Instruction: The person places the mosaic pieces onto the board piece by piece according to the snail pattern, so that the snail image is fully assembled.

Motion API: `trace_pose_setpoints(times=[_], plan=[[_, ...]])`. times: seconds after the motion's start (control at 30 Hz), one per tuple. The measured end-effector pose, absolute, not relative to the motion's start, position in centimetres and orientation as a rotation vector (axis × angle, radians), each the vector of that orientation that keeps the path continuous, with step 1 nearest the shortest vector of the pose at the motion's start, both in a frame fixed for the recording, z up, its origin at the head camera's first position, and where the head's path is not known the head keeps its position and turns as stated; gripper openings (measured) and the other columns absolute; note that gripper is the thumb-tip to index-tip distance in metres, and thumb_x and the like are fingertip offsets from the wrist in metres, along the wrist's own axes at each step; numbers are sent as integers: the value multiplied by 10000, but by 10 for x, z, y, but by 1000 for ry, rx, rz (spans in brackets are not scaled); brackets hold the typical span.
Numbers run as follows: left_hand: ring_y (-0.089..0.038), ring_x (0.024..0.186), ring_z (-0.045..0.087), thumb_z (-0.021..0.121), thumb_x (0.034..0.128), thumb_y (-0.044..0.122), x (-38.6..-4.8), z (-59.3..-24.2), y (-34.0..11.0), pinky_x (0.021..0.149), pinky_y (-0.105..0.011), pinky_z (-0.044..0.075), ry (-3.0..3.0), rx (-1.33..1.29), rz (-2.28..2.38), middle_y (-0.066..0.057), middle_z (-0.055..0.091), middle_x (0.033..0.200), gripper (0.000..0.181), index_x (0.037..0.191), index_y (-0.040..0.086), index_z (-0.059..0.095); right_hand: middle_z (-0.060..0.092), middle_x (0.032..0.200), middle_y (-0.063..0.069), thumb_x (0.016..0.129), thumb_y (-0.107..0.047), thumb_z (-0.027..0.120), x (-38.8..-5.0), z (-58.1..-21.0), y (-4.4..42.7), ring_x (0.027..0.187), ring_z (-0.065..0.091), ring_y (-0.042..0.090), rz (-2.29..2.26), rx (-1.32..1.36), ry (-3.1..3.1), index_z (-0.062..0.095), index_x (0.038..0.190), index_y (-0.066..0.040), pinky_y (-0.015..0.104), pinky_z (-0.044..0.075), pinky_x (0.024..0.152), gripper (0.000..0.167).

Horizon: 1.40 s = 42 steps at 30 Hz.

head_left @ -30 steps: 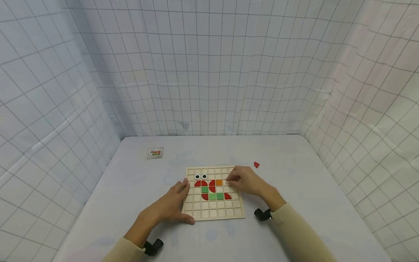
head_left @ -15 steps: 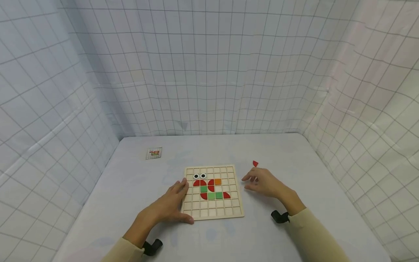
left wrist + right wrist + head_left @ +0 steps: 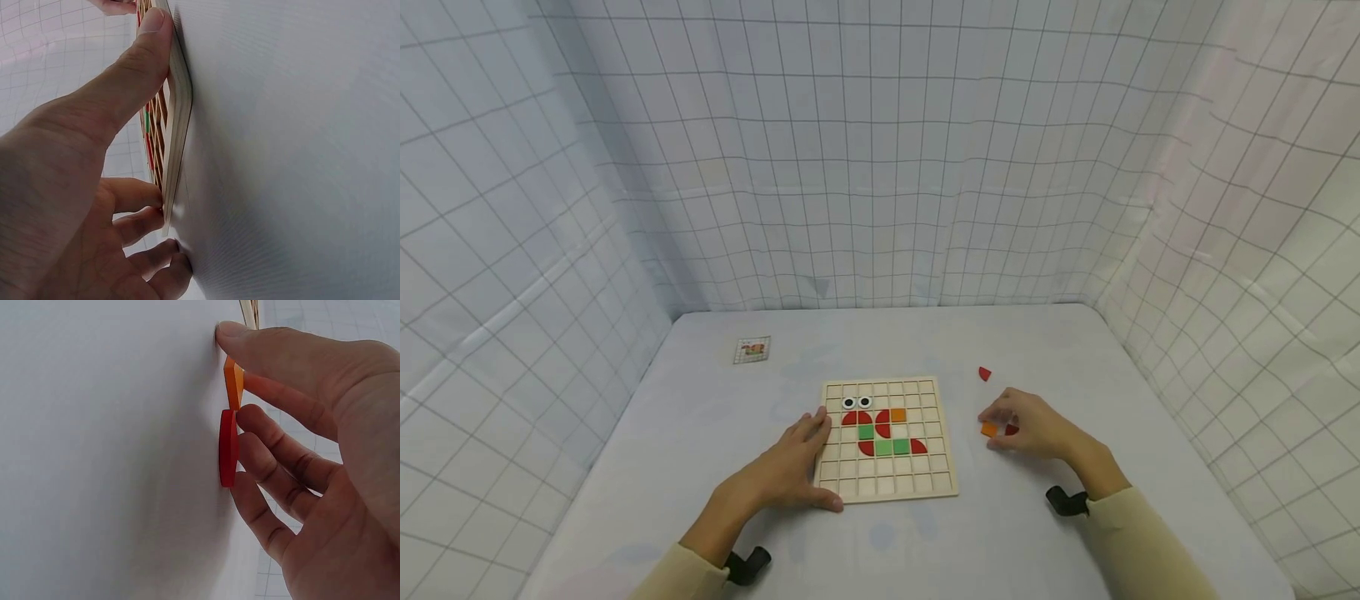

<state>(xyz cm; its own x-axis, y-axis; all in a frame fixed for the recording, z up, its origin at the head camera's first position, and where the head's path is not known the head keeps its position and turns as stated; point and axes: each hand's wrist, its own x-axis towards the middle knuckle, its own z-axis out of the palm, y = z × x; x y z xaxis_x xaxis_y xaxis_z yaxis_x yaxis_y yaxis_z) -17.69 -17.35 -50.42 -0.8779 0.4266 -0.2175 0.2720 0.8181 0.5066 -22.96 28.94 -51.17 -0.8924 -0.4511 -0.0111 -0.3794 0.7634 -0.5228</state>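
Observation:
A square wooden grid board lies on the table, partly filled with red quarter-round, green and orange square tiles and two eye pieces. My left hand spreads around its near left corner. The left thumb rests on the front edge, and fingers touch the left side. Right of the board, my right hand is bent over a loose orange square tile, thumb and forefinger on either side. A red quarter-round tile lies beside it under the fingers. Both tiles appear to lie on the table.
Another red quarter-round tile lies farther back on the right. A small picture card with a coloured figure on a grid is at the back left. Grid-patterned curtains enclose the table at the back and sides.
My right hand has moved off the board, rightward and down to the loose orange and red tiles. The left hand has stayed at the board's corner.

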Motion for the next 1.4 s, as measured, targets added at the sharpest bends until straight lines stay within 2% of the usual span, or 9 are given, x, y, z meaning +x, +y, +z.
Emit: trace_pose_setpoints(times=[0.37, 0.57, 1.0, 1.1, 1.23, 1.4], plan=[[-531, 1812, 190, 1065, 786, 593, -178, -505, -174, 1407, -724, 338, 2680, 528, 676, -191, 178, 1967, 1434, 1835, 6, 283, 779, 1111, -95, 986, -140, 951, -231, -515, 296, 946, 627, 38, -833, -784, 2833, 867, 1246, -158, 243, 591, 858, 273], [-520, 1813, 200, 1069, 781, 592, -177, -504, -173, 1407, -719, 340, 2680, 512, 680, -186, 182, 1968, 1432, 1835, 14, 292, 779, 1107, -97, 985, -115, 940, -233, -518, 293, 950, 621, 60, -832, -773, 2835, 874, 1247, -162, 245, 582, 858, 275], [-518, 1812, 206, 1072, 774, 594, -177, -505, -173, 1403, -720, 347, 2687, 520, 677, -186, 183, 1968, 1437, 1835, 15, 295, 803, 1146, -46, 967, -50, 919, -232, -517, 282, 906, 629, 56, -869, -783, 2833, 869, 1248, -123, 216, 564, 798, 295], [-519, 1812, 204, 1071, 779, 593, -176, -503, -172, 1403, -721, 346, 2684, 523, 686, -187, 181, 1968, 1433, 1834, 12, 294, 815, 1176, -37, 966, -57, 923, -233, -517, 277, 957, 659, 69, -853, -798, 2846, 864, 1252, -125, 238, 595, 852, 300], [-529, 1809, 205, 1073, 782, 581, -175, -501, -172, 1403, -724, 342, 2680, 532, 698, -199, 184, 1964, 1426, 1831, 2, 298, 830, 1228, -38, 966, -72, 929, -234, -518, 270, 1069, 716, 95, -833, -826, 2865, 860, 1263, -132, 319, 650, 992, 310], [-527, 1810, 204, 1073, 782, 578, -174, -500, -172, 1406, -718, 341, 2681, 531, 699, -196, 187, 1964, 1424, 1830, 1, 301, 843, 1260, -55, 977, -76, 919, -236, -515, 262, 1156, 759, 159, -851, -878, 2866, 851, 1286, -132, 406, 659, 1088, 322]])
